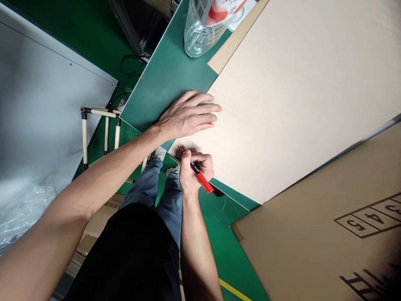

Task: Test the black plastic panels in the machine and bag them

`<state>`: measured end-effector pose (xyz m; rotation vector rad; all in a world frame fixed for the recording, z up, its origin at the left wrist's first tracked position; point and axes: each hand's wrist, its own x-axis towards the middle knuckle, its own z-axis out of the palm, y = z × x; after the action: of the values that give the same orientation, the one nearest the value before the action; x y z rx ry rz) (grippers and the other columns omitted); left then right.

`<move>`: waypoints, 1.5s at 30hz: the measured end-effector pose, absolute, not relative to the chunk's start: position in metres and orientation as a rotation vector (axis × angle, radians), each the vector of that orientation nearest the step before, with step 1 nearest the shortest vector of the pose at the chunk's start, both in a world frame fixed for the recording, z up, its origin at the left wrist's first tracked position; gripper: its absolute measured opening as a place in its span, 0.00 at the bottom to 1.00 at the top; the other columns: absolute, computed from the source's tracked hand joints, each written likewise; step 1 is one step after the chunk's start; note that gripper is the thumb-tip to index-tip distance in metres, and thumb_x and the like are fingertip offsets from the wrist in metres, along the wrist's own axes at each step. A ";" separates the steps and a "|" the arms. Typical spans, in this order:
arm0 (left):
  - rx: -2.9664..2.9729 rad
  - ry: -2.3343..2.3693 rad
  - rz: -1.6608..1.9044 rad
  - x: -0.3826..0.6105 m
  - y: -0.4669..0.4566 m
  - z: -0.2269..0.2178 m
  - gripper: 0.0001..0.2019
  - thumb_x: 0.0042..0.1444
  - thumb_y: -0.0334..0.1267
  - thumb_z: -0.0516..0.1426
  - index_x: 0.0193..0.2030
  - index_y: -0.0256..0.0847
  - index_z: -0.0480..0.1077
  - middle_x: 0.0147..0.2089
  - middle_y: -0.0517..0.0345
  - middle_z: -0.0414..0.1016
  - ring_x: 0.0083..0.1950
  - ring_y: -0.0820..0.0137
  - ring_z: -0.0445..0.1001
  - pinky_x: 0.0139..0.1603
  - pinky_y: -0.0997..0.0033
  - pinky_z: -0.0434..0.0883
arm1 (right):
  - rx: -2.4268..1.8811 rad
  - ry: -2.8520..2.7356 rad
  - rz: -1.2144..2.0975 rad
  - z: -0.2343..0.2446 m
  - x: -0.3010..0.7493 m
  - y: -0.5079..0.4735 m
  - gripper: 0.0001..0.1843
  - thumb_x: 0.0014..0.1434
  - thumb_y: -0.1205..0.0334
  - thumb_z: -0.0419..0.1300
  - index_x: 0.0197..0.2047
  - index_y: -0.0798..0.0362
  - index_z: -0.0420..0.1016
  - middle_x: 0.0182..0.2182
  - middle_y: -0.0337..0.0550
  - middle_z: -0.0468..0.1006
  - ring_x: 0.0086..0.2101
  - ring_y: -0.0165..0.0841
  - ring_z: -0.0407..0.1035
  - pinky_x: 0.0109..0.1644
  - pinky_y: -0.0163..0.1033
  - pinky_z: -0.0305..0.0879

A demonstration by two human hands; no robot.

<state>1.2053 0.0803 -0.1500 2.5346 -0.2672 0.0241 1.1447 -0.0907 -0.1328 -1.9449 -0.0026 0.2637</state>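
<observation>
My left hand (189, 115) lies flat with its fingers stretched out over the left edge of a large tan cardboard sheet (275, 96). A small red bit shows at its fingertips; I cannot make out what it is. Below it, near the sheet's lower left corner, my right hand (196, 171) is closed around a red and black marker pen (203, 182). The marker slants, its red tip pointing up and left, close to the cardboard. Whether the tip touches the surface I cannot tell. The sheet rests on a green tabletop (169, 71).
A clear plastic bottle (203, 37) with a red and white label is at the top, beside a wooden-coloured strip (238, 37). A printed carton (300, 234) adjoins the sheet at lower right. Left are a pipe frame (102, 112), a grey panel (53, 88) and clear plastic wrap (26, 211).
</observation>
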 end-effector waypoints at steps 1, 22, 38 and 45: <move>2.536 -0.259 0.033 1.205 0.080 -0.151 0.17 0.78 0.43 0.48 0.54 0.39 0.76 0.65 0.52 0.75 0.72 0.59 0.68 0.74 0.41 0.64 | -1.941 0.023 0.230 -0.132 1.145 -0.092 0.20 0.62 0.50 0.65 0.27 0.48 0.62 0.20 0.29 0.67 0.22 0.26 0.61 0.30 0.36 0.63; 2.312 -0.270 0.243 1.105 0.038 -0.071 0.13 0.73 0.43 0.57 0.50 0.36 0.79 0.44 0.49 0.86 0.41 0.66 0.85 0.43 0.70 0.79 | -1.680 0.259 0.438 -0.037 1.166 -0.145 0.24 0.56 0.41 0.69 0.27 0.49 0.65 0.19 0.33 0.73 0.22 0.29 0.65 0.29 0.37 0.65; 2.249 -0.384 -0.109 1.098 0.017 -0.053 0.18 0.74 0.47 0.54 0.42 0.38 0.80 0.31 0.52 0.80 0.32 0.66 0.78 0.37 0.69 0.70 | -1.651 0.097 0.658 -0.032 1.153 -0.171 0.27 0.52 0.36 0.72 0.26 0.49 0.68 0.18 0.36 0.74 0.20 0.30 0.65 0.25 0.36 0.61; 2.145 -0.182 -0.318 1.083 -0.005 -0.042 0.19 0.72 0.45 0.56 0.32 0.38 0.79 0.26 0.59 0.78 0.25 0.73 0.74 0.29 0.76 0.66 | -1.763 -0.063 0.655 -0.045 1.148 -0.178 0.31 0.56 0.31 0.67 0.24 0.50 0.67 0.15 0.34 0.70 0.18 0.29 0.62 0.22 0.35 0.59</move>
<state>1.0831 -0.0046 -0.0423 2.1450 -0.1822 -0.3175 1.1480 -0.1780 -0.0453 -1.7632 -0.0631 0.6551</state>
